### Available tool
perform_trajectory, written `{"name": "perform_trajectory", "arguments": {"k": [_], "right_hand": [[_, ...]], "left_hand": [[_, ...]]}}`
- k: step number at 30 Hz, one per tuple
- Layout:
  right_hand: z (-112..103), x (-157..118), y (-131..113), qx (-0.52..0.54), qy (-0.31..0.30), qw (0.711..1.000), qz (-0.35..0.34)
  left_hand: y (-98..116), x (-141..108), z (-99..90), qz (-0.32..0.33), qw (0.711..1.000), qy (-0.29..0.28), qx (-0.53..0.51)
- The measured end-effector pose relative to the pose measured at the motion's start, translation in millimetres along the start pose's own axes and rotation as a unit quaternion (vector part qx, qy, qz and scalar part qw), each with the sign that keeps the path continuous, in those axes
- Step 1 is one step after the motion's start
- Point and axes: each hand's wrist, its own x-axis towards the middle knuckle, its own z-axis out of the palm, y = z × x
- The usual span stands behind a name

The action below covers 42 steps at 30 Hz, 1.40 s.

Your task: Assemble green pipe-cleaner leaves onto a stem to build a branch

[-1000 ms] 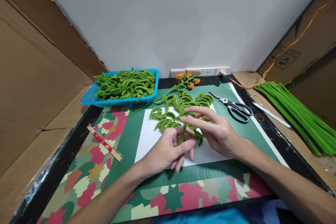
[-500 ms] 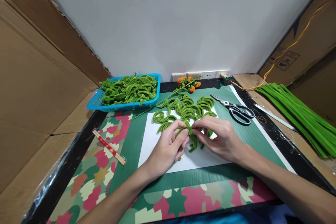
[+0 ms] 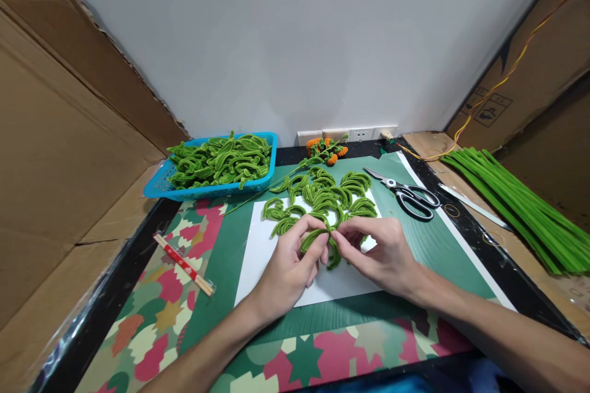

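Note:
Between thumb and fingers, my left hand (image 3: 289,267) pinches a green fuzzy piece (image 3: 312,238) over the white sheet. My right hand (image 3: 380,252) is closed, its thumb and fingertips meeting at the same piece, close beside the left fingertips. Curved green fuzzy pieces (image 3: 326,198) lie in clusters just beyond both hands, on the white paper (image 3: 258,258) and the green mat (image 3: 225,258). Some of the held piece is hidden by the fingers.
A blue basket (image 3: 209,193) of green pieces stands back left. Orange flowers on a stem (image 3: 332,159), scissors (image 3: 412,196), a white strip (image 3: 474,207) and long green stems (image 3: 516,209) lie toward the back and right. Wrapped chopsticks (image 3: 184,265) are at left.
The whole view has shifted slightly, so things appear a little further left. My right fingers have changed their pinch and sit slightly lower at the held piece.

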Motion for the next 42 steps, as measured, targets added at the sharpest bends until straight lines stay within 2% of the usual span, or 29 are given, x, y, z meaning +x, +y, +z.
{"name": "perform_trajectory", "arguments": {"k": [5, 10, 17, 25, 29, 32, 35, 39, 42], "right_hand": [[-1, 1, -2, 0.032, -0.003, 0.999, 0.035], [0, 3, -1, 0.089, -0.018, 0.993, 0.076], [2, 1, 0, 0.113, -0.025, 0.99, 0.08], [1, 5, -1, 0.112, -0.065, 0.988, 0.083], [1, 2, 4, 0.064, -0.076, 0.995, 0.024], [2, 0, 10, -0.013, -0.043, 0.995, -0.093], [1, 0, 15, -0.072, 0.006, 0.979, -0.19], [-5, 4, 20, -0.138, -0.009, 0.969, -0.205], [-9, 7, 22, -0.213, -0.02, 0.949, -0.232]], "left_hand": [[-2, 1, -4.7, 0.007, 0.999, -0.003, 0.037], [-5, 0, -7.6, 0.03, 0.997, 0.027, 0.06], [-2, 3, -6.3, 0.016, 0.999, 0.046, 0.017], [0, 5, -5.6, 0.004, 0.999, 0.025, -0.028], [-1, 4, -7.3, 0.005, 0.999, 0.023, -0.023], [-2, 4, -9.7, 0.002, 1.0, 0.015, -0.026], [-2, 4, -11.3, 0.003, 1.0, 0.007, -0.029], [-2, 5, -12.0, -0.001, 1.0, -0.002, -0.024], [-4, 5, -12.9, -0.002, 1.0, -0.006, -0.016]]}}
